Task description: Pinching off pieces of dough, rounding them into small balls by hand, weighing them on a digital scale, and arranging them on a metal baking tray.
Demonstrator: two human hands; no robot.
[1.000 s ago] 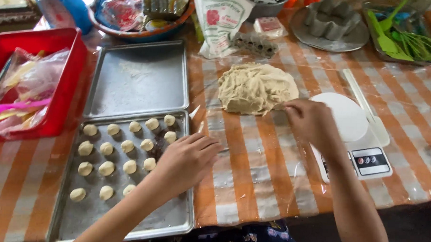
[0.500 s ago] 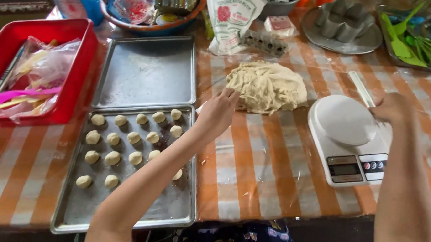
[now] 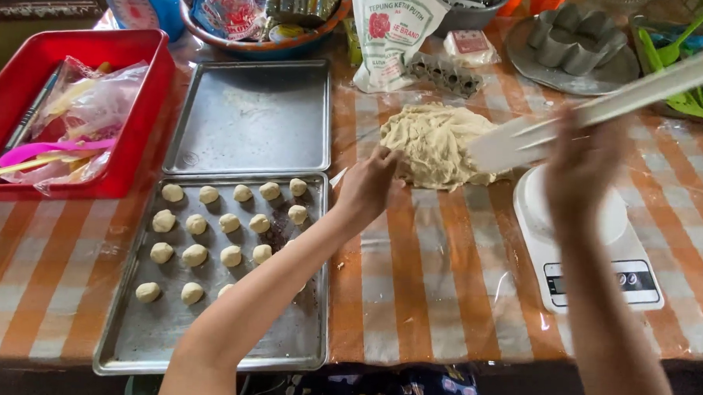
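Since half a second ago our right hand [image 3: 582,163] has lifted a white scraper [image 3: 604,113] off the surface, gripping it above the scale [image 3: 591,252]. Our left hand [image 3: 367,186], fingers loosely curled, touches the dough mound [image 3: 435,142] near the far edge, seemingly steadying it for cutting.

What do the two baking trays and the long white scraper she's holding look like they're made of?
Baking trays: likely metal, dull grey with soft sheen and rolled rims. White scraper in the right hand: probably plastic, flat, matte, though motion blur leaves it open.
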